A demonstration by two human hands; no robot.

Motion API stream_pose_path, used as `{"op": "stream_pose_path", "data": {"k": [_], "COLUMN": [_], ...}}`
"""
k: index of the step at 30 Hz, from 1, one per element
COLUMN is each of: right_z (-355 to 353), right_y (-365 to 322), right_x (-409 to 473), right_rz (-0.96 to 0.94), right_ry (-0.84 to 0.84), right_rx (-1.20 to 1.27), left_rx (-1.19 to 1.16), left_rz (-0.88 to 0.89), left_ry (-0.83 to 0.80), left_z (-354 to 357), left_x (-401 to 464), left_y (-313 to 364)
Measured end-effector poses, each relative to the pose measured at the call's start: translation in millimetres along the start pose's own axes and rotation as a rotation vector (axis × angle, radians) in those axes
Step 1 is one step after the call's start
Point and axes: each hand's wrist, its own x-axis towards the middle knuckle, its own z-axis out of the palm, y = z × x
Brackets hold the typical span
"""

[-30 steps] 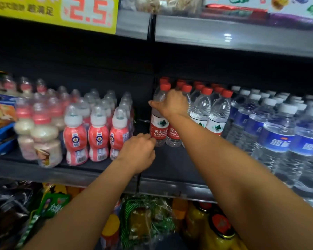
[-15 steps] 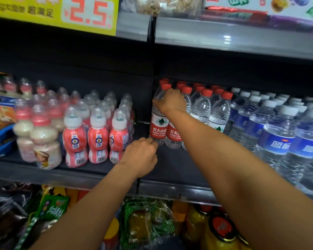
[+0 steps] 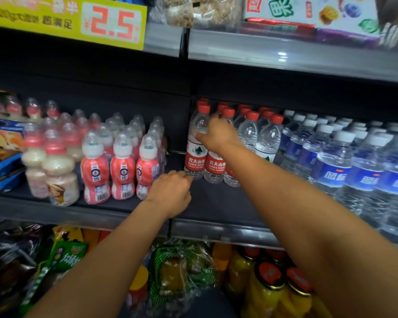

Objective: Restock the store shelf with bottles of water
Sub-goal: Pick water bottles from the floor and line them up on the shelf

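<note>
While both bare arms are reaching over the dark grey metal shelf [image 3: 218,203], the left hand [image 3: 170,193] is lying low with its fingers curled, fingertips touching the base of the front clear plastic water bottle with a red cap and red label [image 3: 196,143]; whether they are actually pinching it cannot be told. That bottle is standing upright, long axis vertical, cap pointing up, at the left end of its group on the right-hand shelf bay (just beside the black divider). The right hand [image 3: 217,135] is gripping it higher up, thumb pressing across the clear shoulder above the label and fingers wrapping round behind, partly hiding the next bottle.

Left of the divider, small pink-labelled drink bottles with clear dome caps [image 3: 122,166] are standing in rows, with cream-coloured drink bottles with red collars [image 3: 55,171] further left and a blue printed carton [image 3: 0,152] at the edge. A yellow price sign reading 2.5 [image 3: 78,19] is hanging on the shelf above. Right of the held bottle, more red-capped water bottles [image 3: 269,136] are crowding close behind and beside it, then clear water bottles with white caps and blue labels [image 3: 336,166] are filling the rest of the bay. Below the shelf, jars of yellow fruit with dark lids [image 3: 269,285] are showing between the forearms.
</note>
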Motion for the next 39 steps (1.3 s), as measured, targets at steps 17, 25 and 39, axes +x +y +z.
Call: {"op": "stream_pose_path", "data": {"k": [17,25,39], "right_z": [-18.5,51.5,201.0], "right_y": [123.0,168.2,215.5], "right_x": [-318.1,-438.4,-544.8], "right_rz": [-0.196,-0.021,0.378], "right_ry": [-0.296,-0.478,-0.784], "right_rx": [-0.143,-0.126,0.095], "left_rx": [-0.002,-0.028,-0.110], "left_rz": [0.086,0.216,0.272], "left_ry": [-0.139,-0.384,-0.846], "left_z": [-32.4,59.0,248.9], "left_x": [-132.4,-212.0,-291.1], "left_y": [160.8,227.1,256.6]}}
